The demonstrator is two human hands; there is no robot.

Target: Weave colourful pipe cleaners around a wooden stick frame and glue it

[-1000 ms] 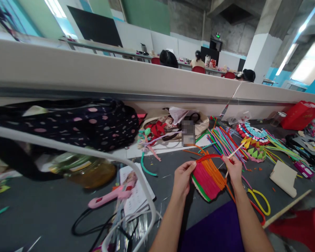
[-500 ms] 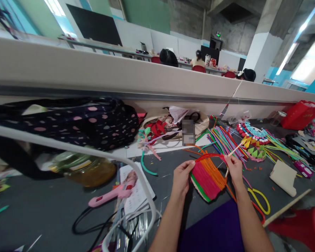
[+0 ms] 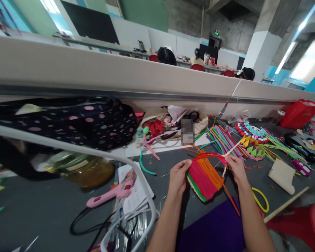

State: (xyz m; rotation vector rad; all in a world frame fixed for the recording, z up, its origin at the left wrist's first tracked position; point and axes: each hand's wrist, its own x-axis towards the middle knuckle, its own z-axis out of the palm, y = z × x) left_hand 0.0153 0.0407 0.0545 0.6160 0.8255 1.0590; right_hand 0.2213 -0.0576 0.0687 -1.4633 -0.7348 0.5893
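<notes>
A flat panel of pipe cleaners [image 3: 205, 176] lies stretched between my hands, pink in the middle, orange on the right, green with a pale edge on the left. A red pipe cleaner [image 3: 208, 155] arches across its top. My left hand [image 3: 179, 173] pinches the panel's upper left corner, where the red one ends. With thumb and fingertips closed, my right hand [image 3: 235, 169] grips its upper right corner beside a cream strand [image 3: 233, 147]. Loose orange ends hang past the right side. A purple cloth or sheet [image 3: 212, 229] is below.
Bundled coloured pipe cleaners [image 3: 223, 140] lie behind my hands. A pink glue gun [image 3: 110, 196] rests on paper at left, near a glass jar [image 3: 81, 169]. A white tube [image 3: 136, 168] curves across the left. Yellow-handled scissors [image 3: 264, 199] lie at right. A low partition [image 3: 147, 78] stands behind.
The view has shifted slightly. My hands have moved a little apart, and the orange end at the right now hangs more freely, away from the scissors.
</notes>
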